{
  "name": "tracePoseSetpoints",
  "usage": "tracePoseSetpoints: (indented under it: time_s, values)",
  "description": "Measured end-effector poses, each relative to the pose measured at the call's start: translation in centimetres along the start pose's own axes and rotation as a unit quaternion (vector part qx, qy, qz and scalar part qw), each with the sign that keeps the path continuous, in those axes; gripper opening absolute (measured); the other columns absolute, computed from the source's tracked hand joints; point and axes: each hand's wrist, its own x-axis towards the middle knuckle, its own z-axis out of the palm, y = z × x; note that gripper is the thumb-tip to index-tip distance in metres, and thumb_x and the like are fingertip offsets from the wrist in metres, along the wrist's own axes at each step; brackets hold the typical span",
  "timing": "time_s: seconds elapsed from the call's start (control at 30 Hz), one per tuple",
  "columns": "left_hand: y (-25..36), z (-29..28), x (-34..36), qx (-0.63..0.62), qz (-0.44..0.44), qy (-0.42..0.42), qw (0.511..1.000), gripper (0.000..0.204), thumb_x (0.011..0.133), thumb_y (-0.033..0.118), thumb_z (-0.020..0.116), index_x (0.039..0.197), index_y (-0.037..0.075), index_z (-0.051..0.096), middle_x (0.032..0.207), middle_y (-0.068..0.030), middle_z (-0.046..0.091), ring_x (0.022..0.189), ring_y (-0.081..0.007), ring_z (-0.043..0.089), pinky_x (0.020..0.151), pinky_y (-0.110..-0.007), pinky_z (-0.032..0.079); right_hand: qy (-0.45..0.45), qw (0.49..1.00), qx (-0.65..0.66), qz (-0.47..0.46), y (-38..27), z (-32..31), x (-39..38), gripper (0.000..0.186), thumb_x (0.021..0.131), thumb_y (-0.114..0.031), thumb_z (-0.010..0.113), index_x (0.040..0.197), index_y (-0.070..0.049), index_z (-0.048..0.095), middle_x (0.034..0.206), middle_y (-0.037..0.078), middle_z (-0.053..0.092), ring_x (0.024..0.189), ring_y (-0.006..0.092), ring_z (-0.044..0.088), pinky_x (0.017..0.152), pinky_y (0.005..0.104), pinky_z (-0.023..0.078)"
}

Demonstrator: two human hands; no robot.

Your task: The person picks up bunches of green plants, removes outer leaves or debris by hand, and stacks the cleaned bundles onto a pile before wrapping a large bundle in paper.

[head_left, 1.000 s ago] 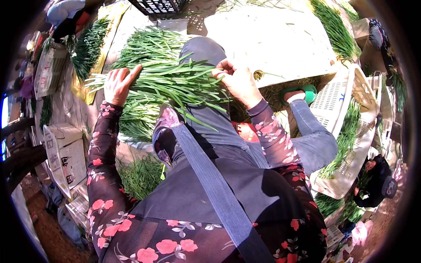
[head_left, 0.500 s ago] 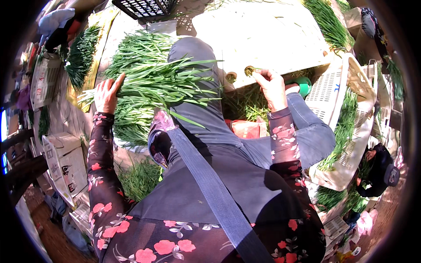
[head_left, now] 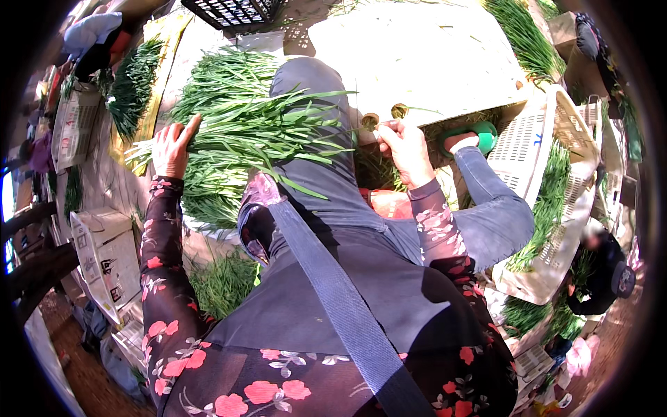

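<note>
A loose bunch of garlic chives (head_left: pixel 278 135) lies across my left thigh, its pale ends toward the left and its green tips toward the right. My left hand (head_left: pixel 169 151) grips those pale ends, thumb on top. Below the bunch, a larger heap of garlic chives (head_left: pixel 208 97) spreads out. My right hand (head_left: pixel 405 149) is at the near edge of a white board (head_left: pixel 417 55), thumb and forefinger pinched together beside one of its holes. Whatever sits between those fingertips is too small to make out. A thin leaf lies on the board just beyond.
Right of my bent leg stands a white slatted crate (head_left: pixel 517 142) with more greens. A black crate (head_left: pixel 233 14) is at the far side. White crates (head_left: pixel 104 257) line the left. A red object (head_left: pixel 389 203) lies between my legs. Another person (head_left: pixel 601 267) is at the right.
My right hand has moved left and a little nearer along the board edge, still pinched. My left hand stays on the chives.
</note>
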Motion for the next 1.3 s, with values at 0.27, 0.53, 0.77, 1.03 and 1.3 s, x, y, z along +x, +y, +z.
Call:
tracePoseSetpoints:
  time_s: [0.27,0.53,0.77,1.03,1.3]
  values:
    - [-1.6,1.6,1.0,-0.213,-0.187,0.196,0.939,0.052,0.074,-0.006,0.063,0.122,0.014,0.058,0.094,-0.0038,0.066,0.08,-0.0224,0.062,0.07,-0.029,0.047,-0.004,0.997,0.009,0.076,4.3,-4.2,2.2,0.017,0.084,-0.02,0.068,0.085,-0.003,0.066,0.073,0.001,0.061,0.061,0.0064,0.054,0.055,0.0209,0.045]
    - [-8.9,3.7,-10.3,-0.588,-0.614,0.359,0.384,0.018,0.075,0.005,0.074,0.088,-0.003,0.065,0.077,-0.0092,0.066,0.064,-0.0207,0.064,0.058,-0.032,0.053,-0.031,0.944,-0.327,-0.045,10.5,-3.7,3.6,0.02,0.078,-0.009,0.067,0.095,0.0,0.067,0.084,0.008,0.068,0.074,0.0126,0.061,0.072,0.0268,0.049]
    - [-1.8,5.4,-25.3,-0.388,-0.781,0.369,0.321,0.027,0.062,0.001,0.076,0.083,-0.01,0.064,0.082,-0.0138,0.066,0.066,-0.0243,0.064,0.063,-0.034,0.052,-0.128,0.876,-0.463,-0.035,12.1,-4.3,3.2,0.017,0.078,-0.013,0.067,0.087,0.0,0.065,0.076,0.012,0.067,0.068,0.0184,0.063,0.068,0.0318,0.05]
    - [8.5,11.1,-33.9,-0.282,-0.879,0.275,0.269,0.034,0.058,0.014,0.075,0.081,-0.009,0.066,0.082,-0.0156,0.068,0.072,-0.0239,0.066,0.069,-0.034,0.052,-0.182,0.796,-0.573,-0.077,12.3,-4.0,5.3,0.021,0.076,-0.017,0.066,0.078,0.002,0.059,0.074,0.019,0.063,0.071,0.034,0.062,0.067,0.04,0.049]
    - [7.2,14.1,-25.9,-0.421,-0.817,0.081,0.386,0.057,0.066,0.023,0.08,0.106,-0.012,0.06,0.101,-0.0164,0.066,0.084,-0.0245,0.064,0.075,-0.033,0.05,-0.164,0.807,-0.565,-0.048,12.3,-5.7,4.6,0.018,0.077,-0.017,0.067,0.082,0.0,0.064,0.074,0.015,0.065,0.07,0.028,0.065,0.067,0.0364,0.05]
